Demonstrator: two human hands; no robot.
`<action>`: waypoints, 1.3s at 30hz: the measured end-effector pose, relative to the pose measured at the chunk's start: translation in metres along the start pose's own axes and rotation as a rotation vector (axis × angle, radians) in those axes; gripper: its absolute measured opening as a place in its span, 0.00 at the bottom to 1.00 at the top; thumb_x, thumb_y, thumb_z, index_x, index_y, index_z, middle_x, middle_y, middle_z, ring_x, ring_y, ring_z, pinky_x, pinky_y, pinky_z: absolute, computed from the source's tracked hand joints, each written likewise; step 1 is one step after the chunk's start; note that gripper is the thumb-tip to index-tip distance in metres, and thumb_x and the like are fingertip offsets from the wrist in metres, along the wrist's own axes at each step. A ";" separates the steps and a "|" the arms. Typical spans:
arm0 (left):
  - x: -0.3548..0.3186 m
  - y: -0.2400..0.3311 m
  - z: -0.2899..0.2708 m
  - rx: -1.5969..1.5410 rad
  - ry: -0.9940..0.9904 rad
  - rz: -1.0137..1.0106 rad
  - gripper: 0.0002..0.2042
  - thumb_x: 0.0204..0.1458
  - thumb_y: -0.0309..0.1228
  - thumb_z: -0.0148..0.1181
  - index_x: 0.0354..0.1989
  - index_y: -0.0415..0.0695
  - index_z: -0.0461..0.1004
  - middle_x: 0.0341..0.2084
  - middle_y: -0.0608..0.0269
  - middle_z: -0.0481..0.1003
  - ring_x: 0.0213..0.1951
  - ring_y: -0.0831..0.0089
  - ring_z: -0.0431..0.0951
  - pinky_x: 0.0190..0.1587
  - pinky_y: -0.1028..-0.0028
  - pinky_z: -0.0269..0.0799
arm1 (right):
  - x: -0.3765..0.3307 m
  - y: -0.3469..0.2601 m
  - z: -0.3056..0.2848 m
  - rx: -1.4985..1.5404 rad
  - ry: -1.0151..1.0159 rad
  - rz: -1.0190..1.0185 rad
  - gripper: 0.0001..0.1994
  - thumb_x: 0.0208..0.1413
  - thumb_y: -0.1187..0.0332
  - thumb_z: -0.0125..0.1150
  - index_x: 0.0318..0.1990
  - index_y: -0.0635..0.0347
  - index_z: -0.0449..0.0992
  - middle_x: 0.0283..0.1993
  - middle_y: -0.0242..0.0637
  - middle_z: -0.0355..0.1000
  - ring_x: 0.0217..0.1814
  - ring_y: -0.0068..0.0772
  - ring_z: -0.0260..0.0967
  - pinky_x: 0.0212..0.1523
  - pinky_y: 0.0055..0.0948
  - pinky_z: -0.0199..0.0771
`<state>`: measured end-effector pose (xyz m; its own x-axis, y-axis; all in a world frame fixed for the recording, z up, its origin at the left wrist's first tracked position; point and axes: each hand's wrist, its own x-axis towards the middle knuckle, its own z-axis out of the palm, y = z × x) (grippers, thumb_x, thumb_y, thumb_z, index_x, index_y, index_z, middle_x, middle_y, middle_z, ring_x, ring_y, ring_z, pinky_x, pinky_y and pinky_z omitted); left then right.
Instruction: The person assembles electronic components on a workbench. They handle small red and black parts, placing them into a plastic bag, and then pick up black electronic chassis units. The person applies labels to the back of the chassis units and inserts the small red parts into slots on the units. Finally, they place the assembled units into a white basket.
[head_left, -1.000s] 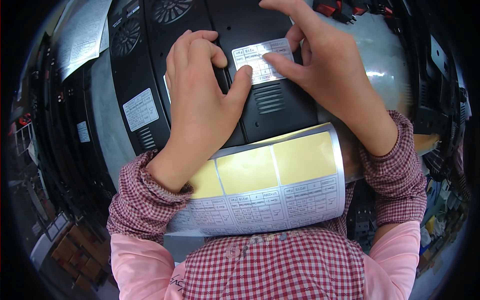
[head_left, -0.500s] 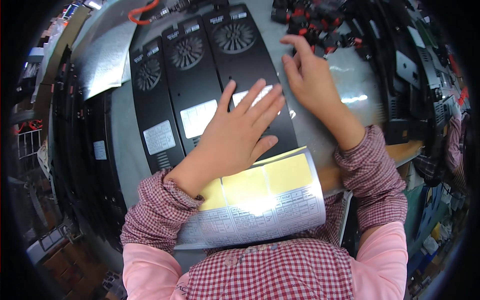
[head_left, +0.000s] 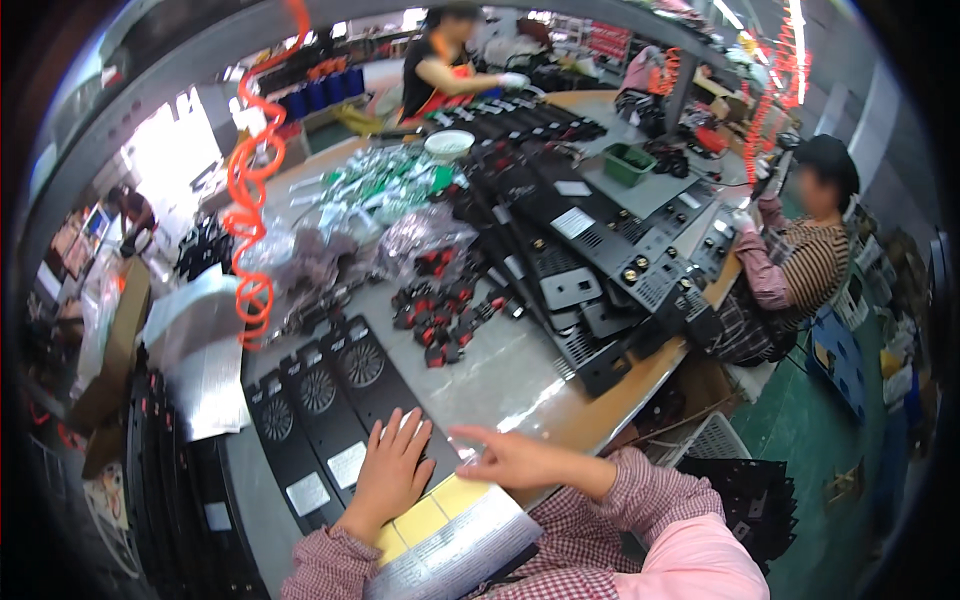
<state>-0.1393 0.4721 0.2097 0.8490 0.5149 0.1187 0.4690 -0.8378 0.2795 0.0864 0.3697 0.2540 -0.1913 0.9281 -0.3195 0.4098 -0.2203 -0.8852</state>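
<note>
My left hand (head_left: pixel 393 470) lies flat, fingers stretched out, on the nearest part of three long black metal panels (head_left: pixel 375 400) set side by side. Each panel has a round fan-shaped vent near its far end. Silver-white labels (head_left: pixel 308 494) show on two of them; my hand covers part of the third. My right hand (head_left: pixel 515 462) hovers just right of that panel, index finger extended and the others loosely bent, with nothing visible in it. Below both hands, a curled sheet of silver labels (head_left: pixel 465 545) with a bare yellow backing strip (head_left: pixel 420 520) rests against my lap.
Black switch-like parts with red bits (head_left: pixel 440 325) lie beyond the panels. Stacked black metal plates (head_left: pixel 575 270) cover the right of the table. An orange coiled hose (head_left: pixel 255 200) hangs at left. One co-worker (head_left: pixel 800 245) sits at right, another (head_left: pixel 440 75) stands far off.
The view has swung up and to the right, showing the wider workshop. My right hand has come down nearer the label sheet and my left hand, which stays flat on the panel.
</note>
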 end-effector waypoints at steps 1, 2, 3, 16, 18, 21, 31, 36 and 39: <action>-0.001 0.002 0.002 0.030 -0.004 -0.024 0.30 0.58 0.41 0.56 0.67 0.40 0.62 0.69 0.48 0.58 0.71 0.47 0.53 0.71 0.49 0.46 | -0.009 0.001 0.005 0.115 -0.021 -0.030 0.33 0.59 0.62 0.65 0.70 0.55 0.58 0.31 0.39 0.74 0.31 0.25 0.70 0.33 0.26 0.71; -0.001 0.002 0.002 0.060 -0.006 -0.053 0.31 0.58 0.43 0.56 0.68 0.40 0.61 0.70 0.46 0.56 0.72 0.46 0.51 0.71 0.48 0.44 | -0.013 0.009 0.012 0.210 -0.003 -0.089 0.32 0.59 0.66 0.65 0.69 0.56 0.60 0.32 0.37 0.74 0.30 0.22 0.68 0.32 0.25 0.69; -0.001 0.001 0.006 0.059 0.008 -0.068 0.32 0.58 0.43 0.56 0.68 0.40 0.60 0.70 0.46 0.54 0.72 0.45 0.50 0.71 0.48 0.43 | -0.013 0.021 0.019 0.307 0.017 -0.140 0.31 0.58 0.70 0.65 0.68 0.56 0.61 0.33 0.34 0.73 0.30 0.19 0.65 0.31 0.23 0.67; -0.034 0.059 -0.109 -0.543 0.037 -0.091 0.26 0.55 0.31 0.62 0.63 0.40 0.68 0.64 0.49 0.65 0.66 0.52 0.64 0.67 0.61 0.57 | -0.076 -0.013 0.018 0.220 0.311 -0.319 0.19 0.57 0.71 0.65 0.57 0.59 0.76 0.48 0.38 0.78 0.46 0.25 0.73 0.46 0.28 0.72; -0.056 0.086 -0.124 -0.337 -0.008 -0.069 0.28 0.53 0.33 0.65 0.63 0.41 0.68 0.64 0.48 0.64 0.67 0.50 0.62 0.68 0.59 0.56 | -0.087 -0.019 0.022 0.257 0.376 -0.393 0.18 0.56 0.73 0.65 0.55 0.60 0.77 0.48 0.38 0.78 0.46 0.25 0.74 0.46 0.27 0.73; -0.080 0.112 -0.127 -0.121 0.003 -0.066 0.33 0.49 0.38 0.69 0.64 0.42 0.68 0.65 0.48 0.63 0.67 0.48 0.61 0.67 0.52 0.56 | -0.092 -0.029 0.029 0.333 0.406 -0.492 0.18 0.55 0.77 0.66 0.55 0.64 0.77 0.47 0.39 0.77 0.47 0.25 0.74 0.48 0.25 0.74; -0.105 0.148 -0.103 -0.139 0.170 -0.132 0.41 0.38 0.36 0.76 0.64 0.39 0.65 0.61 0.46 0.67 0.59 0.48 0.71 0.59 0.57 0.67 | -0.106 -0.051 0.038 0.540 0.323 -0.496 0.18 0.57 0.81 0.64 0.55 0.69 0.75 0.52 0.39 0.74 0.54 0.25 0.71 0.54 0.24 0.73; -0.116 0.145 -0.093 -0.307 0.145 -0.183 0.33 0.45 0.30 0.72 0.63 0.41 0.68 0.46 0.49 0.79 0.45 0.54 0.80 0.48 0.63 0.75 | -0.121 -0.065 0.031 0.428 0.179 -0.402 0.22 0.52 0.77 0.69 0.56 0.64 0.75 0.52 0.39 0.75 0.52 0.27 0.73 0.53 0.29 0.74; -0.120 0.142 -0.092 -0.358 0.087 -0.209 0.32 0.46 0.29 0.71 0.63 0.41 0.68 0.44 0.49 0.79 0.45 0.54 0.80 0.48 0.62 0.75 | -0.127 -0.054 0.023 -0.037 0.228 -0.491 0.26 0.48 0.76 0.71 0.57 0.61 0.75 0.49 0.41 0.76 0.49 0.35 0.75 0.51 0.33 0.75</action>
<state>-0.1971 0.3076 0.3233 0.7135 0.6934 0.1001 0.5020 -0.6057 0.6174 0.0678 0.2571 0.3348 -0.1718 0.9616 0.2141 0.3530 0.2630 -0.8979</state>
